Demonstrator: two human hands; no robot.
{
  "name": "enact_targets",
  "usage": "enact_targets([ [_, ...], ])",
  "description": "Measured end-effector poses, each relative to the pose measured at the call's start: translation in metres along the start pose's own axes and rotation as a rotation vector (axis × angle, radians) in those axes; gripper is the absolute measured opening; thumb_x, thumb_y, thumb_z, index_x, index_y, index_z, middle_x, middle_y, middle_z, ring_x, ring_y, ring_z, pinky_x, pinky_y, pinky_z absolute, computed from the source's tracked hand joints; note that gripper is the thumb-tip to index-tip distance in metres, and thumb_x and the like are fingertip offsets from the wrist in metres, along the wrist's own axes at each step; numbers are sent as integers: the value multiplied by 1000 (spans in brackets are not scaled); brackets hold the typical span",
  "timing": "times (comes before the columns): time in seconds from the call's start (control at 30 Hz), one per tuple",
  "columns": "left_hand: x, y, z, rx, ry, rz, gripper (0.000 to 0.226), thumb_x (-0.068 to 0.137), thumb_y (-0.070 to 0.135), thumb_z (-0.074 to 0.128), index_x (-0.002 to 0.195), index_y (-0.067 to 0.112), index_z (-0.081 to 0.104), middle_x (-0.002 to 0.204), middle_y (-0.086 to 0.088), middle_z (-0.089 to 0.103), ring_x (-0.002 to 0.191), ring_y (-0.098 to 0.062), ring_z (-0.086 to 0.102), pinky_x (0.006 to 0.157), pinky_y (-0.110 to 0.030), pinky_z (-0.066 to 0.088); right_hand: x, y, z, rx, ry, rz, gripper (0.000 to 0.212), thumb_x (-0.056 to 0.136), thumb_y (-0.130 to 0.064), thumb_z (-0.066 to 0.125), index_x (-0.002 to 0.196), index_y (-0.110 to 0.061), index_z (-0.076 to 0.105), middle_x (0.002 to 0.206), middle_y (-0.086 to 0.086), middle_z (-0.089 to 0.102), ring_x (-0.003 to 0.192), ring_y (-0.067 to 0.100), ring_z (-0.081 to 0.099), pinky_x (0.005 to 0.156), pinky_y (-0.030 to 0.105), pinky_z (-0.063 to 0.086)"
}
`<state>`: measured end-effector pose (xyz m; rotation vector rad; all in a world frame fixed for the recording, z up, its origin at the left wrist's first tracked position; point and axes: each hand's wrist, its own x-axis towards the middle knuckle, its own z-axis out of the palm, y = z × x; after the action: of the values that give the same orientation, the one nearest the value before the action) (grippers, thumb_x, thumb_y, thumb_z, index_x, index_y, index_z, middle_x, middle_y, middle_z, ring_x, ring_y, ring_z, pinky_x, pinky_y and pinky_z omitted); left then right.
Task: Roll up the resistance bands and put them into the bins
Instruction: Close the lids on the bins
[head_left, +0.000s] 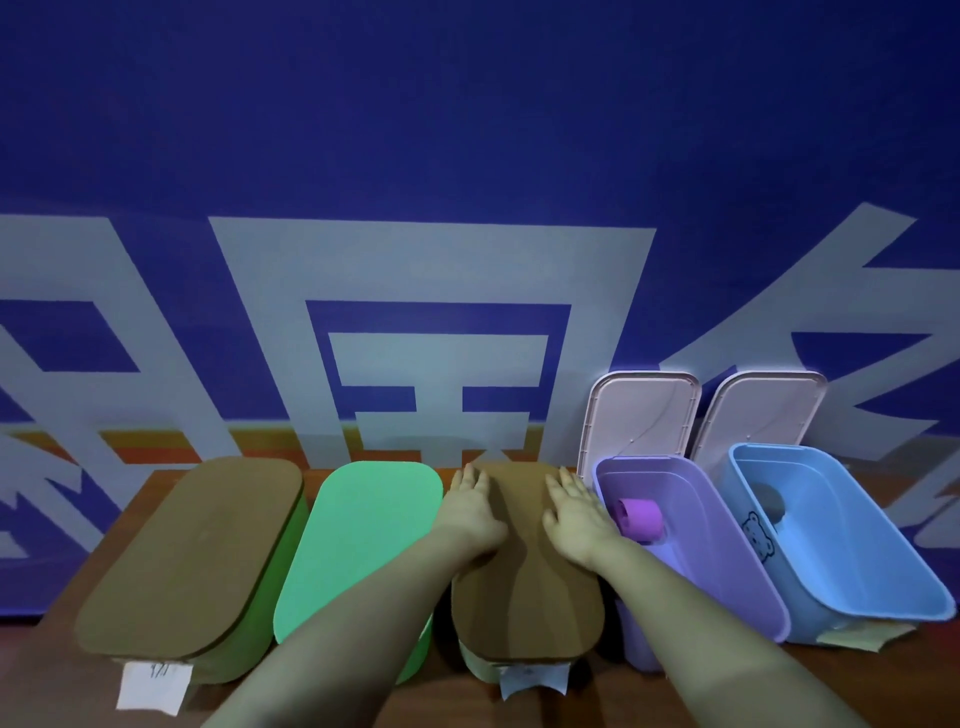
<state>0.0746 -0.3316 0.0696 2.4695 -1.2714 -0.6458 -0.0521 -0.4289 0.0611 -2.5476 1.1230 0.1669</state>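
Both hands lie flat, fingers straight, holding nothing: left hand (470, 504) and right hand (576, 512) rest palm-down on the far end of the brown lid (524, 587) at centre frame. Judged step: pressing this lid shut. Risk 1: the load sits at the far end only, so the near end could stay unseated or lift. Right wrist is just beside the purple bin (696, 566), right of centre, which is open with a rolled purple band (641, 519) inside. Risk 2: a sideways slip would knock that bin. Blue bin (857, 561), far right, is open; a dark shape sits inside, cannot tell if it is a band. Two pink lids (641, 421) lean on the wall behind and could slide if the bins shift. Green lid (358, 545) and second brown lid (192, 556) at left are closed.
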Motion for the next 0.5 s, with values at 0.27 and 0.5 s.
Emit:
enact_targets([
  [0.27,12,-7,15,132,-36,25,79,87,47,43,153,18,9,161,-4,-3,148,-21,-5,119,-39,4,3,11,22,-46,-19,-43,58,102,-43,13,152,-22,-6,159,1,-19,145,14,-19,117,35,-11],
  [0.5,15,-3,7,218,-26,0,82,83,49,50,152,23,13,161,0,6,148,-20,5,118,-47,11,6,12,20,-84,-37,-39,58,101,-44,14,152,-23,-4,159,0,-16,146,15,-15,119,37,-8],
])
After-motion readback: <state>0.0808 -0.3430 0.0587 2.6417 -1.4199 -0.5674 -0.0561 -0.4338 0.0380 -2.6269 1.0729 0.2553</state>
